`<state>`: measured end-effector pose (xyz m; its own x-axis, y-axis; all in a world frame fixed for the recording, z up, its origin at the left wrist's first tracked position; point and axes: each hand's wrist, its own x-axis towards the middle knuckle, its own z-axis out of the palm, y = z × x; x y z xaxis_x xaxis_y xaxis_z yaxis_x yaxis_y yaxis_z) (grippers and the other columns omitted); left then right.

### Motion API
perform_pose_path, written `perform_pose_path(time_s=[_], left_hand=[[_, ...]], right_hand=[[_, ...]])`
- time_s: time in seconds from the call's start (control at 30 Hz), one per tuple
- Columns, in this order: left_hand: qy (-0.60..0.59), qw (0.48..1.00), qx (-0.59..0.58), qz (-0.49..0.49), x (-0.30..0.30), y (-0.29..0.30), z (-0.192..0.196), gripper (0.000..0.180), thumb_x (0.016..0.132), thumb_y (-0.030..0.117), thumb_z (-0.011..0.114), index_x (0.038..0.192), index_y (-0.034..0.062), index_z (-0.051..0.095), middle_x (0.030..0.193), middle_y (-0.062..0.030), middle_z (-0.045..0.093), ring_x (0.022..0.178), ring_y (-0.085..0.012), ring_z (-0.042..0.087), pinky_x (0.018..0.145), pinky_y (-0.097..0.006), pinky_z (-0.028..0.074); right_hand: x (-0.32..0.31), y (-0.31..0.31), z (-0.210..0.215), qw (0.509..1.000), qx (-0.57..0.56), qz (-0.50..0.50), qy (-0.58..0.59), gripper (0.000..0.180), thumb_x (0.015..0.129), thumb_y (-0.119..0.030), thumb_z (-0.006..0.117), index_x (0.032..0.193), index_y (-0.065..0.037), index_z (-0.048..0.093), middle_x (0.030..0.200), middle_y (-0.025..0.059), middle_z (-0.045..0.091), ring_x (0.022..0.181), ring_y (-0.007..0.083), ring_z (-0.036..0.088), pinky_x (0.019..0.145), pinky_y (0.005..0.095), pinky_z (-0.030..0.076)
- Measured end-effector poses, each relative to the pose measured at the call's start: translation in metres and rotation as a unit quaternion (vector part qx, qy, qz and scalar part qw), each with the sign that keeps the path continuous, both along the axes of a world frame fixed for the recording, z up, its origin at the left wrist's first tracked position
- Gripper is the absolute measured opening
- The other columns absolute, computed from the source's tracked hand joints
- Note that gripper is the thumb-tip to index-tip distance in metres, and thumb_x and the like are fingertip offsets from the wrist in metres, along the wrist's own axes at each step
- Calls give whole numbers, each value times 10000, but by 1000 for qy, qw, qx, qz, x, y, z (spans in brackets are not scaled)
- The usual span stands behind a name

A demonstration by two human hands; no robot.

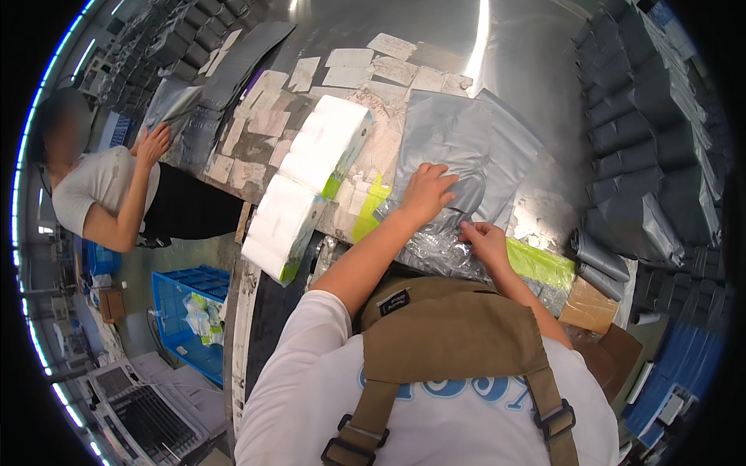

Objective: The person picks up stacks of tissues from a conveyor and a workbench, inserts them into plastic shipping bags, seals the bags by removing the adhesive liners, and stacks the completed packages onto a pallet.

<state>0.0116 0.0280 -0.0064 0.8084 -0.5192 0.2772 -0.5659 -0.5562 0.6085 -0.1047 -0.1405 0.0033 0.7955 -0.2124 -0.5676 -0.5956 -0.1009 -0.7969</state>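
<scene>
Workshop, strip lights down its left flank. Steel table (pixel 439 39) fills the middle; grey bag (pixel 443 128) lies on it just before me, my mark for all places below.

Right of the bag: tall piles (pixel 649 147) of folded grey plastic, layered flat, probably so single pieces come away easily and within reach.

Far left of the bag: co-worker (pixel 113 186) at the table's edge, hands on another grey sheet (pixel 171 102).

Left of the bag and lower, on the floor: blue crate (pixel 175 330), some packaging inside, presumably to leave the table free.

Just left of the bag: two white packs (pixel 303 171) end to end, close to my left arm; handy there, I judge.

At the bag's near edge: crinkled clear film (pixel 443 252), green film (pixel 540 260) to its right. Beyond that, brown carton (pixel 588 304) with grey rolls (pixel 600 266) beside it.

My hands are apart. Left hand (pixel 427 193): palm down on the bag, fingers spread, likely to steady slippery plastic. Right hand (pixel 487 242): bent fingers at the bag's near edge by the clear film; pinching or merely touching, cannot tell.

Smallest: paper slips (pixel 350 58) beyond and left of the bag, lying flat on the steel.
</scene>
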Motion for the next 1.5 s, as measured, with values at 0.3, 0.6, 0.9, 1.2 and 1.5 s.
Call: perform_pose_path(time_s=[0.3,0.6,0.9,1.2,1.5], left_hand=[[63,990,94,79,-4,-19,-7,661,666,353,849,1246,157,601,1276,-96,451,1177,-332,398,963,-492,337],[80,983,112,125,-8,-28,-4,682,677,372,844,1252,126,573,1318,-127,435,1198,-339,388,986,-495,317],[101,979,107,138,-7,-29,0,646,695,354,837,1234,116,572,1305,-130,433,1187,-338,389,968,-497,315],[105,976,132,136,-2,-30,-1,659,673,373,848,1207,122,555,1262,-115,434,1150,-333,394,918,-497,336],[103,977,122,138,0,-29,-4,673,666,382,855,1218,140,557,1250,-107,441,1146,-329,400,916,-491,336]], right_hand=[[5,-14,-20,999,-48,18,14,280,849,-259,745,720,-21,675,633,42,674,450,49,460,421,222,334],[16,5,4,989,79,-79,102,287,850,-224,743,677,-34,615,591,55,629,399,84,443,349,255,280],[14,0,-12,974,107,-163,119,259,840,-168,734,676,-77,555,595,-1,561,405,73,427,337,228,247],[18,19,9,958,150,-218,112,256,800,-184,767,717,-59,560,601,18,579,433,84,466,354,232,279],[6,17,0,974,92,-188,84,180,818,-111,739,765,-28,589,626,26,603,452,78,474,395,221,331]])
